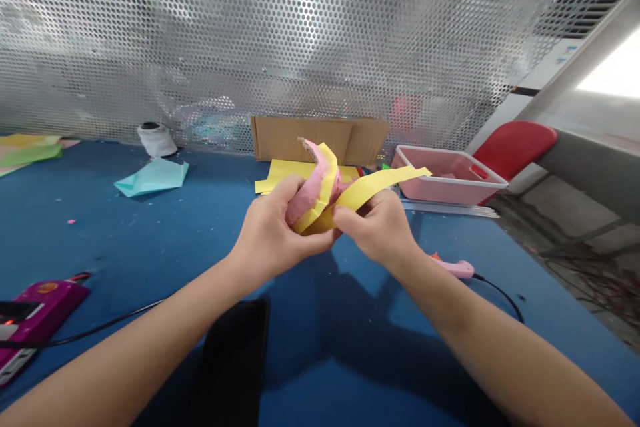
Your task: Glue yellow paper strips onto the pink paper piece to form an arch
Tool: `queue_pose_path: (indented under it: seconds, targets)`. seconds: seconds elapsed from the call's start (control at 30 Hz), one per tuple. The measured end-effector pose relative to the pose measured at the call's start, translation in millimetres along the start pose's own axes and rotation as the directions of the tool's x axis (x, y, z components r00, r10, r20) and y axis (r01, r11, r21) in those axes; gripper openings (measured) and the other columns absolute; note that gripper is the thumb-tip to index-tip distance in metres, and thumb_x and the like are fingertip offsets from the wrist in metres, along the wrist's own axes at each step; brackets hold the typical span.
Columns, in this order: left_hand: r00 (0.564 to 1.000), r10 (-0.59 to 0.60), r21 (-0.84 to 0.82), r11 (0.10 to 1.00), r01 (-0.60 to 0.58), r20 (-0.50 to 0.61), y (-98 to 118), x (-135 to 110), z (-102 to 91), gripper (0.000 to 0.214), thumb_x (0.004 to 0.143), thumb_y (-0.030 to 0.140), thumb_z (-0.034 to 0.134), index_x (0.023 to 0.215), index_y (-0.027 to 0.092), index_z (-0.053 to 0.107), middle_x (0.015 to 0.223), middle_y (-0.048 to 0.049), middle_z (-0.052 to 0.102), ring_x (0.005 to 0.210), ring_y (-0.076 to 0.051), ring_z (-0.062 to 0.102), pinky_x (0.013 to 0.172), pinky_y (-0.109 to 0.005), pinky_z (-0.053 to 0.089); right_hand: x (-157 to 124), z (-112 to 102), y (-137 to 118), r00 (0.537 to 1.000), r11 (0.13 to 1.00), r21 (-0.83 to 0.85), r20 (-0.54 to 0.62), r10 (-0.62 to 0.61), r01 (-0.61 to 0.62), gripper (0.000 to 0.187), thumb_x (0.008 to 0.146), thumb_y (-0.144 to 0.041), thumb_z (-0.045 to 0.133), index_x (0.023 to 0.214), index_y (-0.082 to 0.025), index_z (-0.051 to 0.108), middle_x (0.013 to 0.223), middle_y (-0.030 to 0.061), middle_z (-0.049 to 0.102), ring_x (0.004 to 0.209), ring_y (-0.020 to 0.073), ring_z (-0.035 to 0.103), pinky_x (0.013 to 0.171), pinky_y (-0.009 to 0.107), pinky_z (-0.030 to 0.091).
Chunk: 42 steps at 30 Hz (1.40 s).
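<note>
Above the middle of the blue table, my left hand point(270, 227) is closed around a curved pink paper piece point(306, 197) whose tip points up and shows a brown edge. A yellow paper strip point(377, 187) runs along the pink piece, and its loose end reaches out to the right. My right hand point(373, 223) pinches this strip between thumb and fingers, close to the pink piece. Both hands are near each other. The far side of the pink piece is hidden by my fingers.
Behind my hands stand cardboard point(310, 137) and yellow paper sheets point(285, 172). A pink basket point(450, 190) is at right, near a corded pink tool point(457, 269). Left are light blue paper point(153, 177), a purple power strip point(45, 310) and a black phone-like slab point(235, 360).
</note>
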State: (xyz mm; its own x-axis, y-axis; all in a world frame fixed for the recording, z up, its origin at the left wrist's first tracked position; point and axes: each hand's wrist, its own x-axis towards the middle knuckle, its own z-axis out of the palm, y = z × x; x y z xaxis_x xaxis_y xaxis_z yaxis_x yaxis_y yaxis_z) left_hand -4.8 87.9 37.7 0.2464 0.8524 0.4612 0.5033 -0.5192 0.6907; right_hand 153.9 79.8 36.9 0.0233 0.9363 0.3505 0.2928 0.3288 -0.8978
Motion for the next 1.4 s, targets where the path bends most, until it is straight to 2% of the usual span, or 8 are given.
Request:
queue_pose_path:
  seconds: [0.37, 0.5, 0.7, 0.83, 0.97, 1.03, 1.27, 1.4]
  targets:
    - [1.000, 0.020, -0.079, 0.997, -0.020, -0.004, 0, 0, -0.5, 0.040, 0.062, 0.037, 0.079, 0.085, 0.020, 0.051, 0.067, 0.0073, 0.051, 0.056, -0.008, 0.042, 0.049, -0.019, 0.035, -2, -4, -6, 0.998, 1.000, -0.015, 0.056, -0.018, 0.019, 0.010, 0.066, -0.024, 0.055, 0.061, -0.017, 0.060, 0.061, 0.0009, 0.062, 0.057, 0.0125, 0.056, 0.050, 0.024, 0.045]
    - [1.000, 0.013, -0.065, 0.998, -0.014, -0.023, 3, 1, -1.3, 0.049, 0.054, 0.041, 0.084, 0.076, 0.020, 0.047, 0.063, 0.0081, 0.043, 0.054, -0.007, 0.035, 0.045, -0.019, 0.030, -2, -5, -7, 0.997, 0.999, -0.042, 0.079, -0.005, 0.008, 0.014, 0.070, -0.027, 0.056, 0.062, -0.017, 0.062, 0.060, 0.0016, 0.064, 0.056, 0.0122, 0.057, 0.049, 0.023, 0.045]
    - [1.000, -0.007, -0.095, 0.995, 0.005, -0.020, 1, 3, -1.7, 0.046, 0.057, 0.040, 0.082, 0.070, 0.020, 0.043, 0.061, 0.0083, 0.037, 0.053, -0.006, 0.031, 0.044, -0.018, 0.026, -2, -7, -7, 0.988, 0.998, -0.058, 0.155, -0.004, 0.013, 0.018, 0.077, -0.030, 0.056, 0.069, -0.016, 0.065, 0.066, 0.0024, 0.067, 0.061, 0.0137, 0.061, 0.052, 0.024, 0.046]
    - [0.999, -0.054, -0.147, 0.988, 0.053, -0.002, -1, 3, -3.0, 0.047, 0.056, 0.043, 0.083, 0.071, 0.019, 0.046, 0.060, 0.0080, 0.041, 0.052, -0.007, 0.035, 0.044, -0.018, 0.029, -3, -11, -8, 0.982, 0.995, -0.100, 0.187, 0.011, 0.008, 0.020, 0.078, -0.032, 0.057, 0.070, -0.016, 0.064, 0.074, 0.0050, 0.069, 0.067, 0.0159, 0.062, 0.058, 0.028, 0.048]
    - [0.998, -0.049, -0.156, 0.987, 0.043, -0.036, 1, 1, -3.1, 0.048, 0.057, 0.043, 0.083, 0.088, 0.020, 0.055, 0.074, 0.0045, 0.057, 0.061, -0.010, 0.050, 0.053, -0.020, 0.041, -3, -14, -10, 0.978, 0.994, -0.109, 0.207, 0.022, 0.000, 0.022, 0.079, -0.035, 0.058, 0.072, -0.015, 0.064, 0.083, 0.0077, 0.070, 0.074, 0.0181, 0.064, 0.063, 0.031, 0.050]
    - [0.998, -0.049, -0.158, 0.987, 0.042, -0.035, 2, 1, -2.4, 0.047, 0.059, 0.042, 0.081, 0.092, 0.020, 0.057, 0.075, 0.0041, 0.059, 0.063, -0.011, 0.052, 0.056, -0.021, 0.043, -2, -14, -11, 0.976, 0.995, -0.095, 0.217, 0.013, 0.008, 0.022, 0.080, -0.036, 0.059, 0.074, -0.015, 0.064, 0.085, 0.0077, 0.070, 0.076, 0.0184, 0.064, 0.066, 0.032, 0.051]
    - [0.998, -0.034, -0.101, 0.994, 0.028, -0.055, 5, 0, 0.9, 0.040, 0.060, 0.042, 0.081, 0.076, 0.018, 0.054, 0.063, 0.0068, 0.049, 0.055, -0.008, 0.039, 0.047, -0.019, 0.032, -2, -16, -9, 0.969, 0.998, -0.054, 0.245, -0.008, 0.022, 0.023, 0.081, -0.037, 0.060, 0.069, -0.017, 0.062, 0.071, 0.0033, 0.066, 0.077, 0.0183, 0.064, 0.068, 0.032, 0.051]
    - [0.998, -0.049, -0.114, 0.992, 0.044, -0.040, 4, 0, 1.6, 0.040, 0.060, 0.043, 0.080, 0.076, 0.019, 0.052, 0.062, 0.0070, 0.048, 0.055, -0.008, 0.039, 0.048, -0.020, 0.032, -1, -17, -9, 0.968, 0.997, -0.079, 0.253, -0.005, 0.025, 0.025, 0.082, -0.039, 0.060, 0.072, -0.017, 0.063, 0.078, 0.0041, 0.068, 0.075, 0.0165, 0.063, 0.065, 0.029, 0.049]
